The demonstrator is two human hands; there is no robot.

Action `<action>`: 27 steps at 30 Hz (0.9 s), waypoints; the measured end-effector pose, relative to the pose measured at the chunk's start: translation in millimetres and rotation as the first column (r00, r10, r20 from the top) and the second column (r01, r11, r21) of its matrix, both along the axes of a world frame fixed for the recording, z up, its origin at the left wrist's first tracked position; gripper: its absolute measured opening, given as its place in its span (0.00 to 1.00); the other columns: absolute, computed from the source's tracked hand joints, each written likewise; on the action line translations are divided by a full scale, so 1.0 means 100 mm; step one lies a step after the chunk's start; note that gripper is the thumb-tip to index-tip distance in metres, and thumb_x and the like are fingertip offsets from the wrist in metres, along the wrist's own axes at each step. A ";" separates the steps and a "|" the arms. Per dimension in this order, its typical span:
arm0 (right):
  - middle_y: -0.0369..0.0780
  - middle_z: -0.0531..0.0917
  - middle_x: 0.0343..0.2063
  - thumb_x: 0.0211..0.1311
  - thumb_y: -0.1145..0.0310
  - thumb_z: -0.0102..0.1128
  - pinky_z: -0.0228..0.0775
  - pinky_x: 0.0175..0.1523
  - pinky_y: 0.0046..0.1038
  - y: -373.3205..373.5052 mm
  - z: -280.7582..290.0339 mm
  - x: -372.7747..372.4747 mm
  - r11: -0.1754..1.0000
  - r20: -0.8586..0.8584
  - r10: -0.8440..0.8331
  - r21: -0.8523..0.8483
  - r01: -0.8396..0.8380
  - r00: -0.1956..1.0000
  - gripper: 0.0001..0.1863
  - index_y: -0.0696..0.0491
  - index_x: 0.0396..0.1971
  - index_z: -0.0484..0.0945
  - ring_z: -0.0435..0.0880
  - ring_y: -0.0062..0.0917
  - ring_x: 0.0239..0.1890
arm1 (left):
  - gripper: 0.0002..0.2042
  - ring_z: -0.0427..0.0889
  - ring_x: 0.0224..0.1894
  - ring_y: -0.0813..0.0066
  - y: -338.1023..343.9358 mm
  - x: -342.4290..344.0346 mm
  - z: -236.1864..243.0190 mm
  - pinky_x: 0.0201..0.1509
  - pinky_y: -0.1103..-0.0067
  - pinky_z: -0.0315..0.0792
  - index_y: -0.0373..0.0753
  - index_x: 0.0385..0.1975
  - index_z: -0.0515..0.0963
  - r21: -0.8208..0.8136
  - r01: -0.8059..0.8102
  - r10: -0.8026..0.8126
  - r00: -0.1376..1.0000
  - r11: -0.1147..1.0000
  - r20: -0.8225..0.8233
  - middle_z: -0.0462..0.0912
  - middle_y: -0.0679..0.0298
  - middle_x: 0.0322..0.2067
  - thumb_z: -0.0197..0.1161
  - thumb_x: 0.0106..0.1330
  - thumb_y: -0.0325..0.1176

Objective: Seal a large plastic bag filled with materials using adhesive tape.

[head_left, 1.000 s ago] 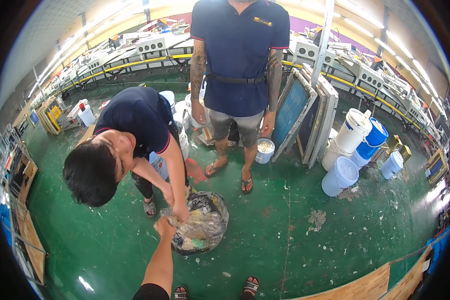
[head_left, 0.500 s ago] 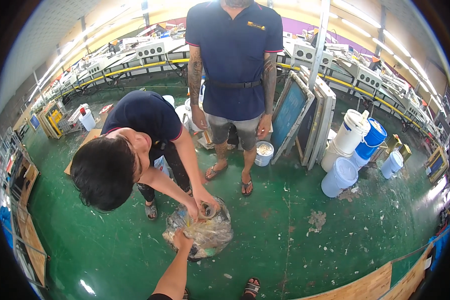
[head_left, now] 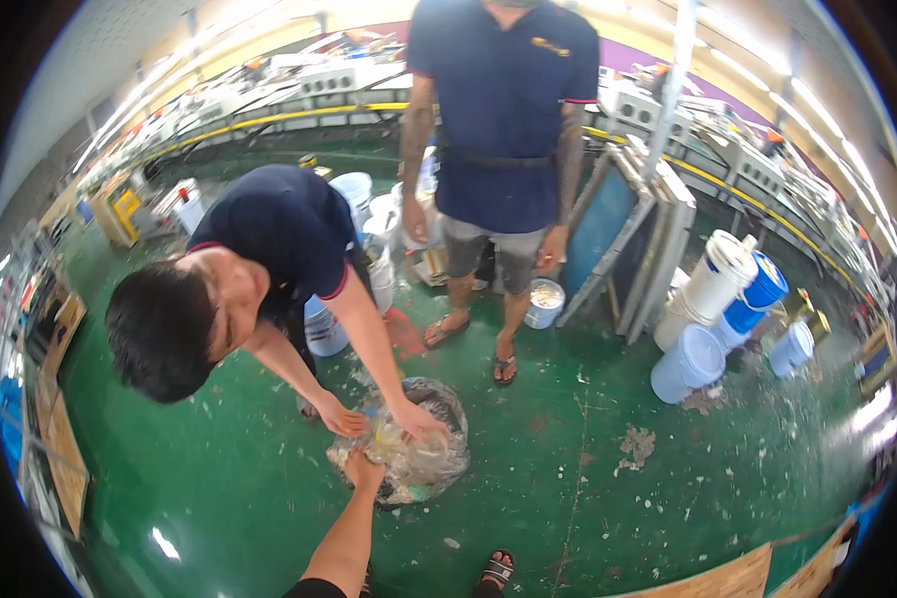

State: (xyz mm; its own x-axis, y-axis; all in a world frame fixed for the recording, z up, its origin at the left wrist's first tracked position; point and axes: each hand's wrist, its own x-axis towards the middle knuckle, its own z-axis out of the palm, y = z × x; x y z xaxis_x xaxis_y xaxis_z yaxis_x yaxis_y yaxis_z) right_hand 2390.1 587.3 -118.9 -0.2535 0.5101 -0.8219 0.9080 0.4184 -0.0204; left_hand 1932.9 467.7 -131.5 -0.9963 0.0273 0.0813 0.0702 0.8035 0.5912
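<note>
Plastic, crinkled and see-through, is what I have under the head camera: a bulging plastic bag [head_left: 439, 460] sitting on the green floor [head_left: 528, 478], well in from the wooden board [head_left: 733, 576] that edges the floor at lower right. Dark and pale contents show through it, with a green patch low on the near side.

The wearer's left hand [head_left: 364, 468] is at the bag's left side, its fingers looking curled together and clamped on a fold of the film; motion blur hides exactly how much they have gathered. The right hand is out of my sight, so I cannot tell how its fingers stand. A bending co-worker [head_left: 284, 214] has one hand [head_left: 344, 421] just beyond the left hand, fingers spread, and the other hand [head_left: 421, 424] on top of the bag. A second co-worker [head_left: 503, 149] stands behind, arms hanging, near a small bucket [head_left: 544, 304].

I'd expect the bag to handle soft and slack — the skin thin, slippery and easy to tear, the load inside lumpy and perhaps fairly heavy, though I can't judge its weight from here. A single pinched fold would likely stretch or rip; a better hold, to my mind, is a thick bunch of gathered film near the top — with support underneath.
</note>
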 end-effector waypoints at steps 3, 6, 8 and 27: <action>0.56 0.81 0.49 0.46 0.48 0.63 0.71 0.62 0.46 -0.03 -0.05 0.09 0.995 -0.086 0.081 0.071 -0.075 0.993 0.35 0.59 0.50 0.79 0.79 0.50 0.55 | 0.26 0.80 0.49 0.53 -0.11 0.01 -0.04 0.55 0.64 0.74 0.43 0.43 0.82 -0.126 -0.027 0.033 0.998 0.992 0.052 0.82 0.53 0.43 0.76 0.42 0.44; 0.55 0.82 0.50 0.48 0.45 0.62 0.72 0.61 0.45 -0.03 -0.04 0.18 0.993 0.080 0.089 0.065 -0.094 0.993 0.36 0.58 0.51 0.79 0.80 0.49 0.56 | 0.23 0.76 0.53 0.51 -0.18 0.08 -0.10 0.59 0.61 0.70 0.41 0.43 0.81 -0.111 -0.035 0.042 0.997 0.993 0.058 0.79 0.54 0.45 0.74 0.43 0.37; 0.55 0.81 0.49 0.51 0.45 0.61 0.75 0.58 0.45 -0.02 -0.02 0.19 0.989 0.064 0.107 0.097 -0.113 0.992 0.34 0.59 0.50 0.79 0.81 0.49 0.53 | 0.27 0.75 0.56 0.52 -0.22 0.11 -0.14 0.61 0.61 0.68 0.40 0.46 0.81 -0.073 -0.049 0.053 0.997 0.996 0.060 0.78 0.55 0.49 0.75 0.40 0.36; 0.51 0.74 0.61 0.73 0.62 0.47 0.69 0.61 0.40 0.09 0.70 -0.23 0.969 0.070 -0.222 -0.096 0.228 0.972 0.25 0.59 0.64 0.67 0.74 0.43 0.62 | 0.20 0.76 0.54 0.53 -0.27 -0.04 -0.15 0.61 0.61 0.66 0.40 0.44 0.82 -0.155 -0.044 0.049 0.998 0.987 0.034 0.81 0.56 0.47 0.69 0.51 0.38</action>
State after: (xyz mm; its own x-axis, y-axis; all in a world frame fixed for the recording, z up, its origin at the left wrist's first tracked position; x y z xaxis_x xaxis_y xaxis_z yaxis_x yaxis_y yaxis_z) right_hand 2367.1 595.8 -49.3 -0.0914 0.4610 -0.8827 0.9795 0.2012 0.0036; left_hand 1928.7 440.8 -146.0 -0.9991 -0.0099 0.0420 0.0106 0.8870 0.4617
